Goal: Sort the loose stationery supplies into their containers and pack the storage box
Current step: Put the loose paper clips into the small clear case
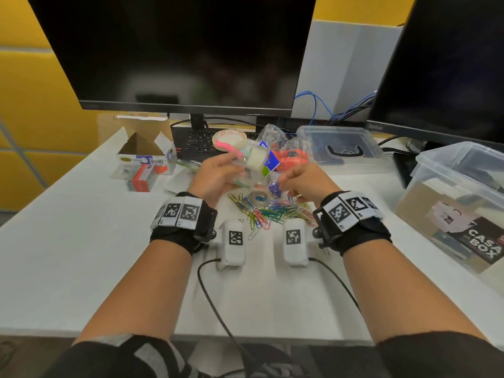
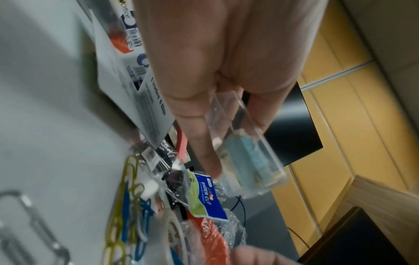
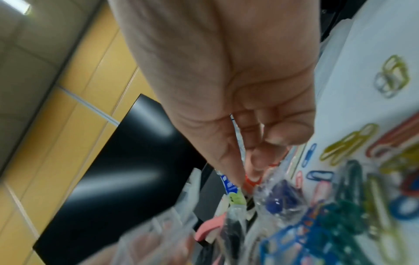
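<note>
My left hand is raised over the desk, thumb and fingers gripping a small clear plastic case with pale blue-green contents. In the head view the case is blurred. My right hand is just to its right, thumb and forefinger pinching the top of a small crinkled clear bag with dark blue pieces inside. Several coloured paper clips lie loose on the white desk below both hands. A binder clip packet with a blue and green label lies behind them.
At the right edge stands a clear storage box with a card inside; its lid lies behind. A bag of orange rubber bands, a tape roll, a keyboard, an open cardboard box and staple boxes crowd the back.
</note>
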`<state>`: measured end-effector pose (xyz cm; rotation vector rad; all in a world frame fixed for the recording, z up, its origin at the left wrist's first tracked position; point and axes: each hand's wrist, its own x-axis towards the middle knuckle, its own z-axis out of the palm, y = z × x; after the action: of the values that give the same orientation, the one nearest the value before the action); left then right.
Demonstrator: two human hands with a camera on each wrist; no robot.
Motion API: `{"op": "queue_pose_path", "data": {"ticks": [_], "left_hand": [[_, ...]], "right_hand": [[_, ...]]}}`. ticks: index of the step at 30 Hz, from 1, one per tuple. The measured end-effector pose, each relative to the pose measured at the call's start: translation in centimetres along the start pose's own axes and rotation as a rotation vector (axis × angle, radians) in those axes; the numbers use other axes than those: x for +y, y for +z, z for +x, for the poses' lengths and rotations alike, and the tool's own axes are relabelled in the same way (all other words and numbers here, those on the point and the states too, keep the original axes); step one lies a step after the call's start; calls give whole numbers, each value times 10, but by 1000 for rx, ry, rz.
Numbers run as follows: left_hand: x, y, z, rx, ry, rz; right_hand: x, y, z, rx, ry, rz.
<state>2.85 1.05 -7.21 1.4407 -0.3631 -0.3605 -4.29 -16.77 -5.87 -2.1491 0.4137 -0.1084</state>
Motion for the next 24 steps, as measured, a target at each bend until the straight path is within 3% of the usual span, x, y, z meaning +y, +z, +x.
{"op": "queue_pose_path", "data": {"ticks": [7,11,16,24], "left_hand": [[-3,-1,2,102,99,126],[-5,-4,3,60,115,187],[-6,-3,6,55,59,73],[-10,-6,12,11,-53,-75]], "right_hand": [[-4,20,2,-113,-3,-222],[-2,20,9,-152,-5,-299],[4,14,11,-212,-39,-277],[-12,10,14,64,-304,170]]}}
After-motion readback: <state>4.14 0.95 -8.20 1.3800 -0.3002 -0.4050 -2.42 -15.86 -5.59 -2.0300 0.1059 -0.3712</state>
